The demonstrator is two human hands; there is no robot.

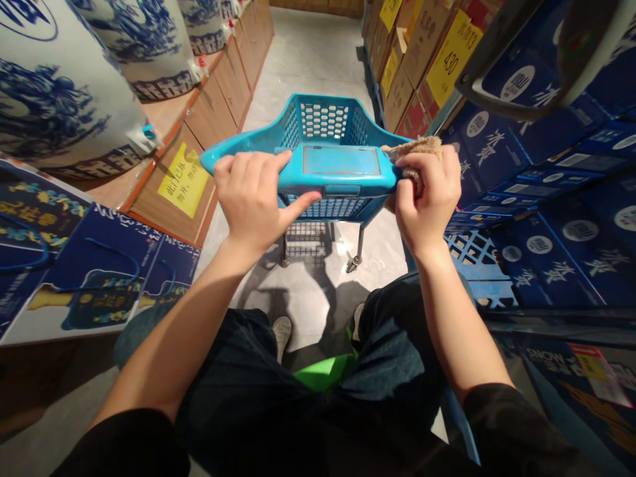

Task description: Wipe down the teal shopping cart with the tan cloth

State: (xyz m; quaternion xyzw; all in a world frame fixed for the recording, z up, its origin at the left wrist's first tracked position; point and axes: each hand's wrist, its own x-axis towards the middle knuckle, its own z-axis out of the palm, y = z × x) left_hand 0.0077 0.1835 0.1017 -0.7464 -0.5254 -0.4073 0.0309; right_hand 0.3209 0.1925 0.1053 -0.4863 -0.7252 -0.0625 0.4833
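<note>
A blue plastic shopping cart (342, 161) stands in front of me, its handle panel facing me. On the left end of that handle, my left hand (256, 192) is closed, with the thumb resting along the near side. A tan cloth (422, 147) is bunched in my right hand (430, 192), which presses it against the handle's right end. Part of the cloth is hidden under the fingers. The cart's basket (325, 114) has honeycomb-patterned walls.
Large blue-and-white ceramic jars (44, 99) stand on a wooden cabinet (218, 99) at left, with blue gift bags (109, 265) below. Stacked blue boxes (541, 245) and brown cartons (417, 53) line the right side. A grey floor (318, 50) runs between them.
</note>
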